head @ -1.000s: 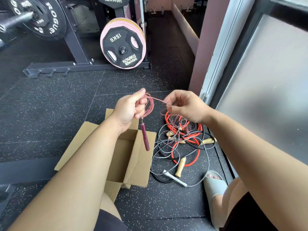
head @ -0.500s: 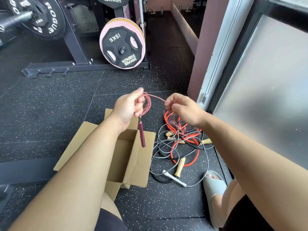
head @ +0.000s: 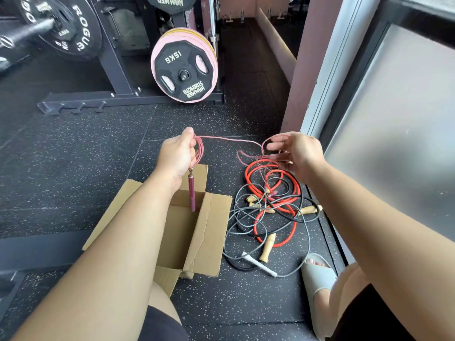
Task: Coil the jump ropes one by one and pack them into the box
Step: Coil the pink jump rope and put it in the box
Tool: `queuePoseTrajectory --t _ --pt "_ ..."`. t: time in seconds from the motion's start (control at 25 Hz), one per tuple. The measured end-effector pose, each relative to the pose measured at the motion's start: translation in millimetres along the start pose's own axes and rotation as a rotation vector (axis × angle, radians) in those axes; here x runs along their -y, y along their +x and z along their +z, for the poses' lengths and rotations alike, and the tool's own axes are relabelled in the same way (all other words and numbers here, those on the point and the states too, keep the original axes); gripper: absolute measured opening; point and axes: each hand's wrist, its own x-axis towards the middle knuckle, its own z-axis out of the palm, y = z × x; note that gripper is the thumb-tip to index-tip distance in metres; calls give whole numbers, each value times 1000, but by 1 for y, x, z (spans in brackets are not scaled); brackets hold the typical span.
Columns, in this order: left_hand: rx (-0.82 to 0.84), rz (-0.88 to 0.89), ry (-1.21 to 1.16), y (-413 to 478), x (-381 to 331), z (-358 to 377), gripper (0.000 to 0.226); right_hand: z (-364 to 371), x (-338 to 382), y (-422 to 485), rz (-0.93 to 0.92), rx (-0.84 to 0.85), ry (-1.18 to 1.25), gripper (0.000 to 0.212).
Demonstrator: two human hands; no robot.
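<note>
Coiling is observed in the head view: the left hand [head: 176, 156] is clenched on gathered loops of the thin pink jump rope [head: 229, 140], its maroon handle [head: 191, 193] hanging over the open brown cardboard box [head: 209, 232]. The right hand [head: 296, 153] is partly spread, a strand pinched. Snagging is judged likely where the pink tail is threaded through the tangled red, grey and black ropes [head: 270, 207] on the floor.

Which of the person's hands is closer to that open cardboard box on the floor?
The left. The left hand hangs just above the box's far edge, dangling a pink handle into it; the right hand is off to the side, over the rope pile.
</note>
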Motion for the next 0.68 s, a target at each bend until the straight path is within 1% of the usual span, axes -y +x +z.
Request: queuePoseTrajectory --t 0.08,0.24,0.36,0.48,0.52,0.6,0.64,0.68 --pt "51 -6 30 1 3 -1 42 -4 -2 1 34 -62 -10 40" --pt "181 4 61 -1 8 3 40 -8 -4 4 61 -88 -27 42" --pt "246 -16 46 -1 9 4 39 -7 -5 5 71 -55 -26 34" --pt "343 -60 11 -6 6 6 40 -5 -8 6 40 -55 -140 22" --pt "399 -83 -7 -8 3 6 40 -5 -12 8 -27 -68 -253 20" --pt "511 -136 -42 -13 -1 6 39 -7 -24 13 -265 -65 -632 22" --pt "551 -163 -62 -16 -3 6 39 -6 -30 13 -406 -30 -834 28" --pt "581 -189 -86 -17 -3 7 40 -4 -34 11 -543 50 -984 37"
